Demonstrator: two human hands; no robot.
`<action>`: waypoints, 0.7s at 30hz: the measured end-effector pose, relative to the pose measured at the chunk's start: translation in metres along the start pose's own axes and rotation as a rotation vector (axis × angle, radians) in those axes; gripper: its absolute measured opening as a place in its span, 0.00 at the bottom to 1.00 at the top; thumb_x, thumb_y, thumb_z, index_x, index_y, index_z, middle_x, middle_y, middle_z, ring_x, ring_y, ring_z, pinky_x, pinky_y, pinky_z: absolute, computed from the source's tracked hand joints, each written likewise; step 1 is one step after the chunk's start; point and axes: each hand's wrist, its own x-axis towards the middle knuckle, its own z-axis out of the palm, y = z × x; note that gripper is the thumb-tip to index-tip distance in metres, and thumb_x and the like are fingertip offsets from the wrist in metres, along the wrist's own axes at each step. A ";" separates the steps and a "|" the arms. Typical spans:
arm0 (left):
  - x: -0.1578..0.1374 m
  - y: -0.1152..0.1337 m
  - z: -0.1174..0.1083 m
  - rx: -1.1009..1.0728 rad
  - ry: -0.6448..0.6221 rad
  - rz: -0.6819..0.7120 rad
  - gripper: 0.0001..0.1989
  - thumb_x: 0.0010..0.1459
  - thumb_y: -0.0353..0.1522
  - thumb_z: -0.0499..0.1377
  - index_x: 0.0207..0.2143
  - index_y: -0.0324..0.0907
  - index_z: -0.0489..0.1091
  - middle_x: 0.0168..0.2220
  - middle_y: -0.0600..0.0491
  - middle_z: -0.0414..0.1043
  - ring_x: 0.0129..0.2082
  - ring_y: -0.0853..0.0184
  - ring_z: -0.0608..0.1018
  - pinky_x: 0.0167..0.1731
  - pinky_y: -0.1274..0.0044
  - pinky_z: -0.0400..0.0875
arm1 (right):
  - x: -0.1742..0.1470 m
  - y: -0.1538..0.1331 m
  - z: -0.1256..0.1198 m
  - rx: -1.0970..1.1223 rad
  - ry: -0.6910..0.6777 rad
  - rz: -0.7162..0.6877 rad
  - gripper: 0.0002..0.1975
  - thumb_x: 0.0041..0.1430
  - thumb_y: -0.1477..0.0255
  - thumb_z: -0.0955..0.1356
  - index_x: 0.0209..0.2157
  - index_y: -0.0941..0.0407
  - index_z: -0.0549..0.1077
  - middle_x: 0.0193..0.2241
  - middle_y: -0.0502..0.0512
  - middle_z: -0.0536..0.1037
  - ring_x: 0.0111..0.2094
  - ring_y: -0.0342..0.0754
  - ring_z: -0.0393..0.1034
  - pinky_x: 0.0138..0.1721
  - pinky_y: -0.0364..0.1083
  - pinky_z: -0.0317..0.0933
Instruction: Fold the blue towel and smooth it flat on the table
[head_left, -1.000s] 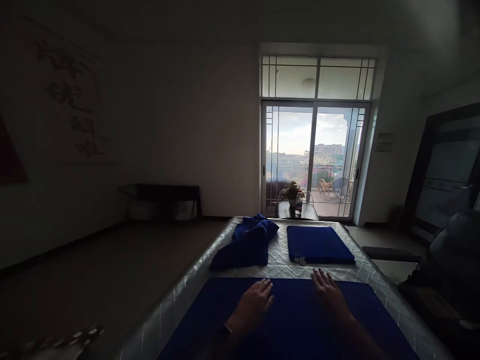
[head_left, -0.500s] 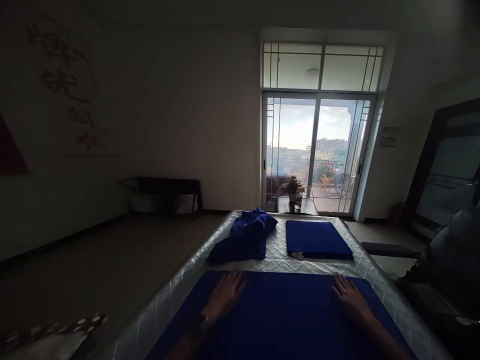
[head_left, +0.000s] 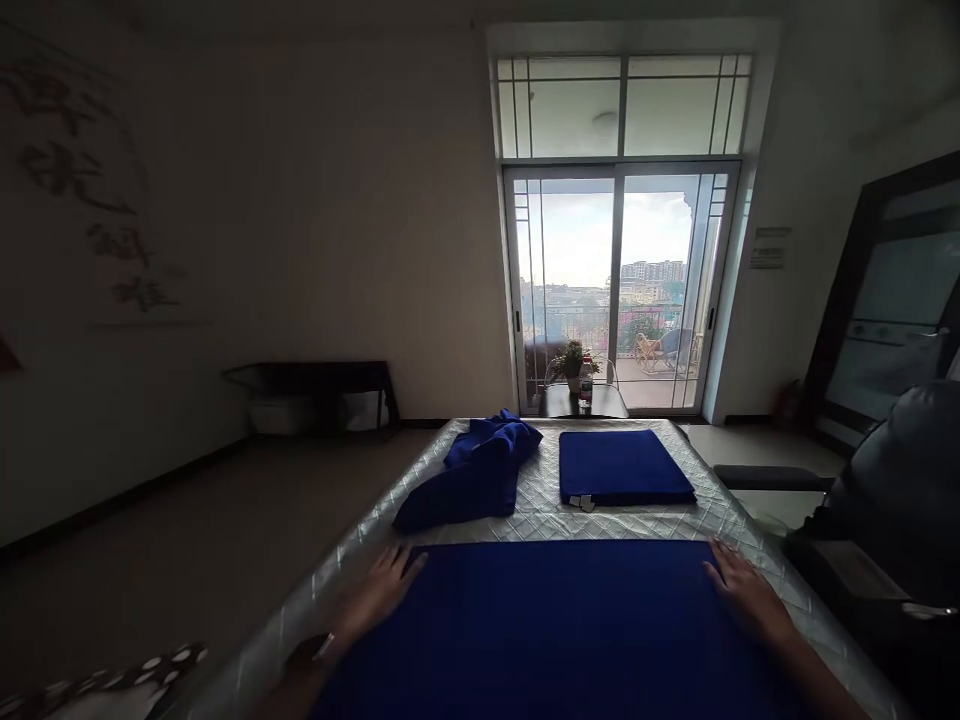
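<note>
A large, flat, dark blue fabric sheet (head_left: 555,620) lies spread on a table with a silvery, diamond-quilted cover (head_left: 352,550), filling the space between the two hands. The left hand (head_left: 384,585) rests at its far left corner, the right hand (head_left: 744,585) at its far right; both are flat with fingers extended, gripping nothing. Beyond its far edge lie a crumpled blue cloth (head_left: 480,470), left, and a neatly folded blue fabric rectangle with white tags (head_left: 626,465), right. Farther off stands a glazed sliding door (head_left: 619,290).

Dim o/all | backlit via glass drs (head_left: 616,290) | sky (head_left: 574,230) near-white | corners dk, edges stretched
</note>
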 end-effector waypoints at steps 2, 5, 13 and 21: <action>0.000 0.030 -0.010 -0.020 0.007 0.023 0.32 0.73 0.44 0.42 0.69 0.35 0.62 0.70 0.39 0.61 0.71 0.49 0.61 0.67 0.56 0.59 | 0.000 0.000 0.000 0.015 0.006 0.002 0.37 0.69 0.58 0.51 0.72 0.64 0.53 0.73 0.61 0.54 0.74 0.55 0.45 0.73 0.57 0.42; -0.006 0.099 -0.017 -0.097 0.063 0.207 0.28 0.73 0.41 0.45 0.68 0.37 0.64 0.70 0.43 0.61 0.71 0.53 0.62 0.69 0.63 0.59 | 0.000 0.003 0.004 -0.005 0.018 -0.004 0.38 0.69 0.58 0.50 0.72 0.64 0.53 0.73 0.60 0.53 0.74 0.53 0.44 0.73 0.55 0.41; -0.026 0.198 0.000 -0.221 0.082 0.551 0.25 0.73 0.40 0.50 0.67 0.43 0.65 0.69 0.44 0.63 0.70 0.54 0.65 0.69 0.61 0.61 | -0.002 -0.031 -0.011 -0.215 0.084 -0.021 0.34 0.65 0.66 0.52 0.69 0.60 0.63 0.71 0.62 0.58 0.72 0.55 0.46 0.72 0.57 0.44; -0.024 0.181 0.018 -0.191 0.042 0.531 0.27 0.75 0.40 0.43 0.70 0.41 0.59 0.71 0.43 0.58 0.72 0.56 0.58 0.70 0.57 0.57 | -0.044 -0.237 -0.007 0.159 0.030 -0.416 0.32 0.69 0.64 0.53 0.70 0.61 0.60 0.72 0.60 0.56 0.73 0.52 0.47 0.72 0.54 0.43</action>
